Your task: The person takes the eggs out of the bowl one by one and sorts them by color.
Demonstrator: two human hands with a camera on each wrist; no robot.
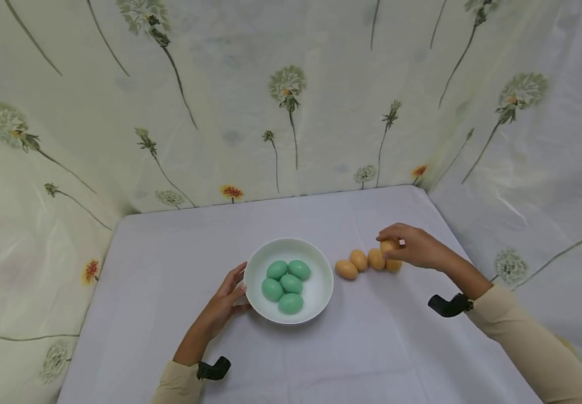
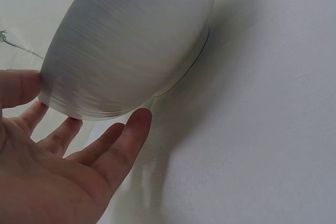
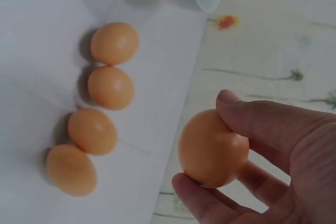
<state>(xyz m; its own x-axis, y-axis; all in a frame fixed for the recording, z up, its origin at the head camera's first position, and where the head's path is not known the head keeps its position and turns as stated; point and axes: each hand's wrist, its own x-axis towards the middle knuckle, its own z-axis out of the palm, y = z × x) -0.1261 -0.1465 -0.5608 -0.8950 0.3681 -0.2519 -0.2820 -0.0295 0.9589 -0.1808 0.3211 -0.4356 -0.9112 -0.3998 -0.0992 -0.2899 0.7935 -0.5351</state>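
Several green eggs [image 1: 291, 283] lie inside a white bowl [image 1: 318, 297]. My left hand [image 1: 222, 306] rests on the bowl's left side, with thumb and fingertips touching the outer wall; in the left wrist view, the fingers [image 2: 128, 142] are spread along the bowl's lower side [image 2: 131, 35]. To the right, my right hand [image 1: 419, 247] pinches a brown egg [image 3: 210, 148] between thumb and fingers, raised above the table. Several more brown eggs [image 1: 359, 260] lie in a row between the bowl and this hand.
A white cloth covers the table [image 1: 170, 252]. Upright sheets with a dandelion print [image 1: 220, 112] enclose its back and sides. Each wrist carries a black camera mount [image 1: 449, 306].
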